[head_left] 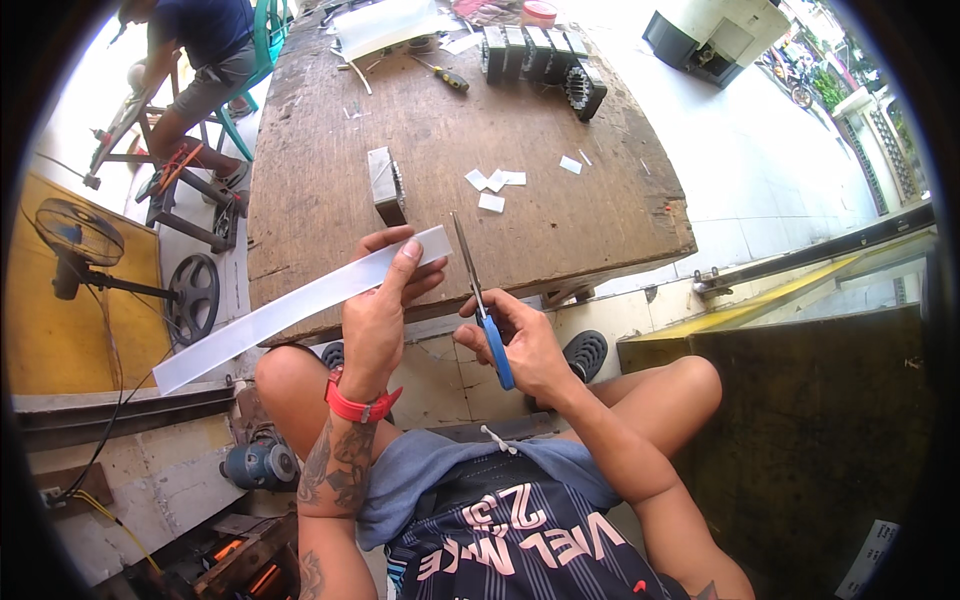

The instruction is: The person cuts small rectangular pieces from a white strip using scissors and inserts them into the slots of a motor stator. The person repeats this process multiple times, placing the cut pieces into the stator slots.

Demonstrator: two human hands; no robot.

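My left hand [385, 300] pinches a long, translucent white strip [270, 322] near its right end, thumb on top. From there the strip slants down to the left, past the table's near edge. In my right hand [525, 345] is a pair of scissors [494, 345] with blue handles, its blades pointing up and away just right of the strip's end, apart from it. Several small white cut pieces [496, 180] lie on the wooden table [330, 120] beyond my hands. A metal stator core [387, 186] stands on the table just beyond my left hand.
More laminated cores [535, 55] are lined up at the table's far right. A screwdriver [452, 79] lies beside them, near a white sheet [385, 28]. A pedestal fan [78, 245] stands at left; another person [200, 45] sits at far left. A bench grinder [260, 464] is low at left.
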